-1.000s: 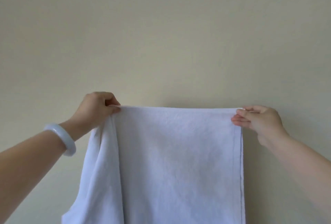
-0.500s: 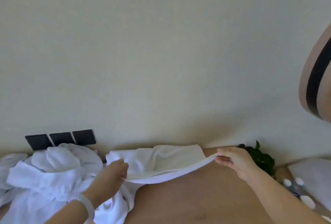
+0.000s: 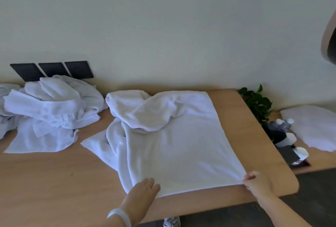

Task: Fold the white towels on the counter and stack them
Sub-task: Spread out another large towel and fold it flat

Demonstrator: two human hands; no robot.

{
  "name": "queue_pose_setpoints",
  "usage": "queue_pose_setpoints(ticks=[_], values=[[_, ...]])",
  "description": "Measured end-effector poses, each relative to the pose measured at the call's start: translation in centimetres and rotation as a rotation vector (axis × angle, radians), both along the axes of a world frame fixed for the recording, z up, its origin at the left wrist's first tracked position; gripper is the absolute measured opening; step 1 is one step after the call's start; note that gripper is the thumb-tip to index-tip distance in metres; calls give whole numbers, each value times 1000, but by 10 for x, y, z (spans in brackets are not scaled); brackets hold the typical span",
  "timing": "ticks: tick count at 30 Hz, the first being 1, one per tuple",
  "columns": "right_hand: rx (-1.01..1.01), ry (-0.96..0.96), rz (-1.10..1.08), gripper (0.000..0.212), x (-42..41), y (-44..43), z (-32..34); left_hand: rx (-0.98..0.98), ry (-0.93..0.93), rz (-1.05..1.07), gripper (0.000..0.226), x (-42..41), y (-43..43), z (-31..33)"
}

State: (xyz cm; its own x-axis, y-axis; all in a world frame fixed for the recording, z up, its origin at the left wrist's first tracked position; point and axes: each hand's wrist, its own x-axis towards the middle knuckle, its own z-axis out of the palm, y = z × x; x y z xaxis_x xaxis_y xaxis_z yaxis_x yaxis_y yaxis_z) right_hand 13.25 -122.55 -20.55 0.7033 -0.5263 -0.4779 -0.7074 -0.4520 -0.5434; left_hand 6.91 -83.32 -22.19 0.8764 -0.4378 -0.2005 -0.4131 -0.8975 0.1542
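Hands first: left hand (image 3: 143, 189) lies flat, fingers straight, on the near left edge of the towel (image 3: 181, 145), while right hand (image 3: 256, 183) pinches its near right corner. Counter (image 3: 45, 181) is wood, and the towel covers its right half, smooth up front and bunched at the back by the wall. Off to the left sits a messy pile (image 3: 51, 107) of more white towels. Past the right end there's a plant (image 3: 258, 103), then some bottles (image 3: 283, 123). White bracelet (image 3: 119, 217) on the left wrist.
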Motion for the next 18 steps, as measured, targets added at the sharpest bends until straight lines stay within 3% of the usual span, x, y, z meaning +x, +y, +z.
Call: queue_pose_setpoints(ticks=[3,5,7,11,13,15,18], values=[[-258,37,168,11,-17,2,-8,19,-6,1,68,-16,-13,-6],[-537,81,350,5,-20,13,-8,-21,-7,34,65,-23,-18,-9],[-737,27,511,23,-14,40,-8,-72,6,90,65,-26,-22,-14],[-557,-374,845,37,9,140,-16,-129,21,211,44,-26,-32,-9],[-465,-455,980,38,16,187,-30,-286,74,355,37,-28,-31,-10],[-410,-461,1093,42,19,215,-48,-493,82,648,32,-32,-25,-6],[-499,-441,1168,56,11,215,-71,-726,48,1234,19,-34,0,0]])
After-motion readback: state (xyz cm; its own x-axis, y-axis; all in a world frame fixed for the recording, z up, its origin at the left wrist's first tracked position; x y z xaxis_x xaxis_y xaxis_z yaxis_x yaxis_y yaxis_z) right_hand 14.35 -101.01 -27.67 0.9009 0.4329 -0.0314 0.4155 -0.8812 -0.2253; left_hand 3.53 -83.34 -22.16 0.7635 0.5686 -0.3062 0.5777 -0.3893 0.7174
